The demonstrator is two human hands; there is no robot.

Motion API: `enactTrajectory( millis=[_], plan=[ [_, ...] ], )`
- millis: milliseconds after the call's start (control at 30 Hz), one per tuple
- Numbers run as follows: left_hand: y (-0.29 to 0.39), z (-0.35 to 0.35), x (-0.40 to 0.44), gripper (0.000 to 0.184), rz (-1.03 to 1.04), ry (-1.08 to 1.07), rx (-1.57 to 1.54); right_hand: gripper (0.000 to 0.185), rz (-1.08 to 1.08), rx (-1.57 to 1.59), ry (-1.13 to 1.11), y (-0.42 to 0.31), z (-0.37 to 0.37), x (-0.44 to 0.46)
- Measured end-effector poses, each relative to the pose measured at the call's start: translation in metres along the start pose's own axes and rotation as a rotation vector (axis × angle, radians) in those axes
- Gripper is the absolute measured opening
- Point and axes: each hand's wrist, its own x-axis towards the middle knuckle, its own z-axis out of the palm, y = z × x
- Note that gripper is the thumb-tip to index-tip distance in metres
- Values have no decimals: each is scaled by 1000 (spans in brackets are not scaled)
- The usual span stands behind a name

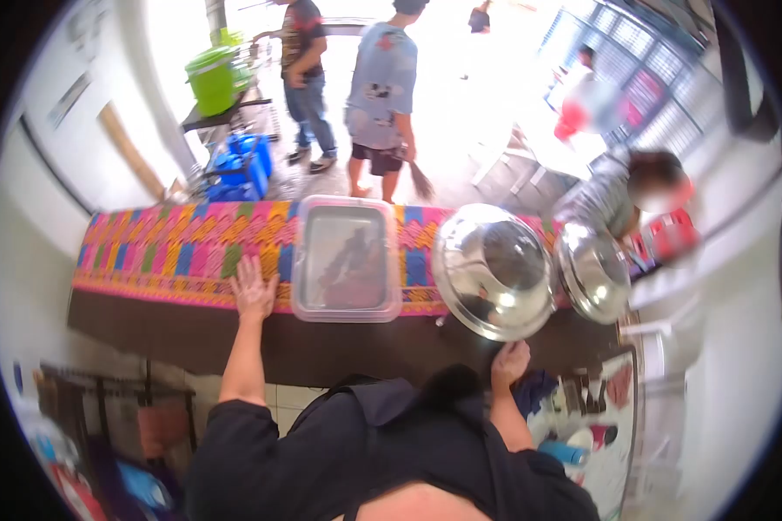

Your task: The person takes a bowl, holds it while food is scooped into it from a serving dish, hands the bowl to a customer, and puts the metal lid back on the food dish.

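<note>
My left hand lies with spread fingers on the front edge of a patterned, multicoloured cloth, left of a clear plastic tub. The tub has a grey, shiny look inside, and what it holds is unclear. To its right sits a large round metal lidded pan, with a second shiny metal lid or pan beside it. My right hand is at the brown table edge just below the large pan, its fingers curled; whether it holds anything is hidden.
Beyond the table stand two people, one with a small broom. Another person leans at the table's right end. A green bucket and blue containers are at the back left. A glass-topped table with a blue bottle stands lower right.
</note>
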Motion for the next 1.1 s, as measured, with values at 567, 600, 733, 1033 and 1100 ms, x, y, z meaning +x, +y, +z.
enactTrajectory(
  millis=[567, 600, 733, 1033, 1100],
  plan=[
    [-32, -19, -23, 79, -124, -164, 127, 16, 128, -4, 3, -1, -2, 5],
    [-35, -20, -24, 79, -121, -163, 131, 16, 128, -3, 8, -2, -2, 5],
    [-40, -23, -24, 81, -173, -188, 147, 16, 124, 3, 22, -1, -2, 5],
    [-14, -40, 7, 96, -371, -348, 189, 16, 118, 13, 31, -3, -5, 6],
    [-12, -45, 9, 97, -374, -366, 213, 16, 111, 25, 35, -2, -4, 6]
  ],
)
